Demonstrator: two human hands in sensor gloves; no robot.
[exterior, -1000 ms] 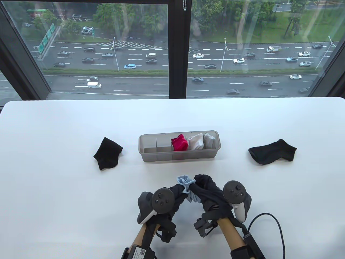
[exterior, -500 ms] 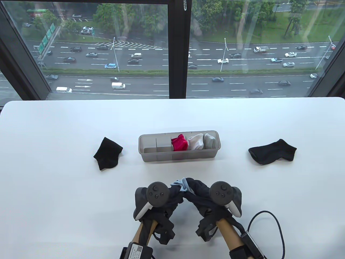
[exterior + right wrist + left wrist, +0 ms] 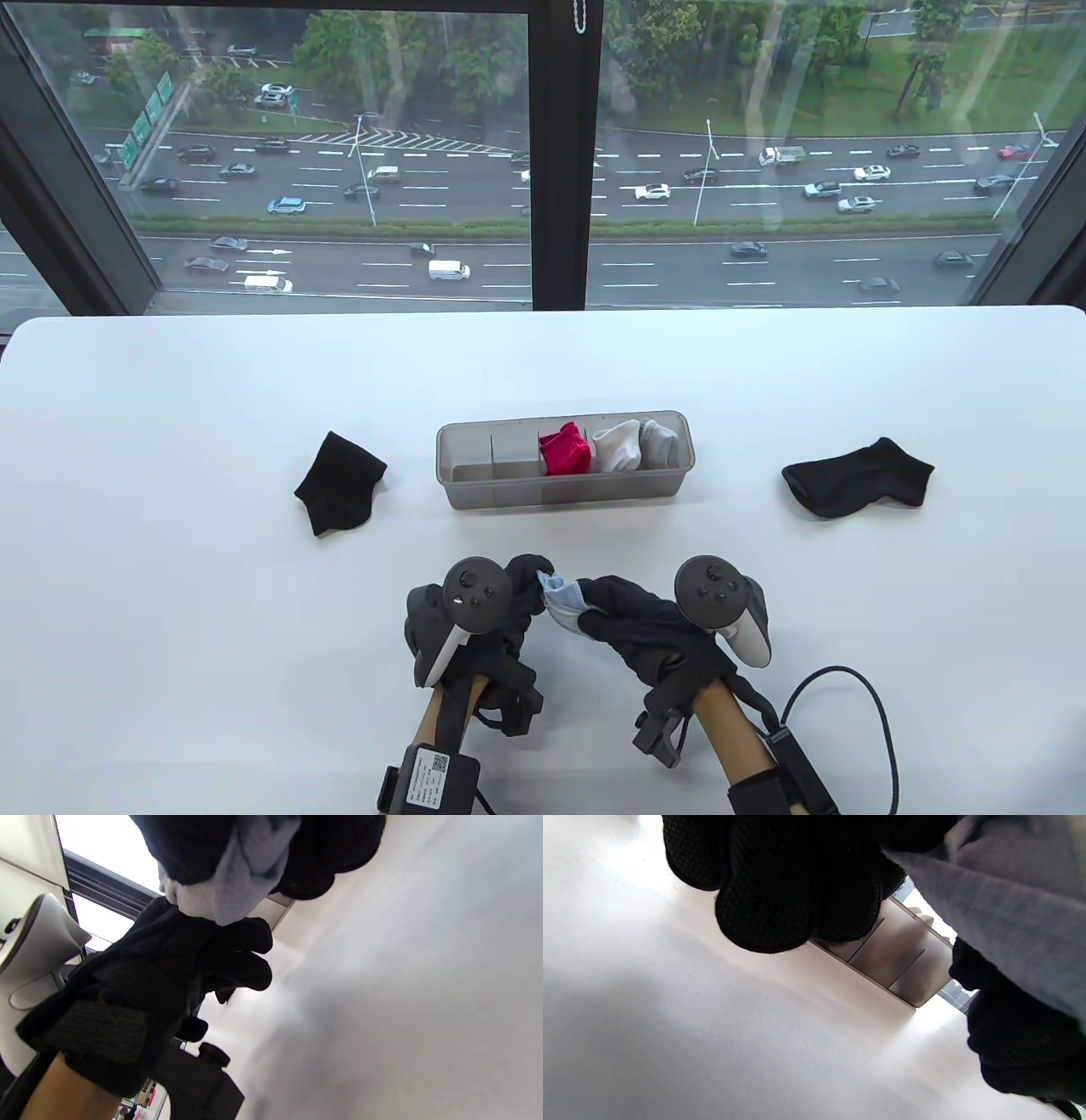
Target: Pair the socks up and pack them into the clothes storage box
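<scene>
A bunched light blue sock (image 3: 562,598) hangs above the table's near middle between my two hands. My right hand (image 3: 619,615) grips it from the right, and the right wrist view shows the sock (image 3: 242,887) tucked under those curled fingers (image 3: 331,857). My left hand (image 3: 524,584) pinches its left end; in the left wrist view the sock (image 3: 1009,921) lies beside my fingers (image 3: 780,899). The grey storage box (image 3: 564,497) stands behind, holding a red sock (image 3: 566,450), a white sock (image 3: 617,446) and a grey sock (image 3: 659,441) in its right compartments.
A black sock (image 3: 339,482) lies left of the box and another black sock (image 3: 857,478) lies far right. The box's two left compartments hold nothing. A cable (image 3: 874,705) loops from my right wrist. A window runs behind the white table (image 3: 170,679).
Both hands have drifted a little left and away from me with the blue sock. The sock now looks more tightly bunched, mostly inside my right hand.
</scene>
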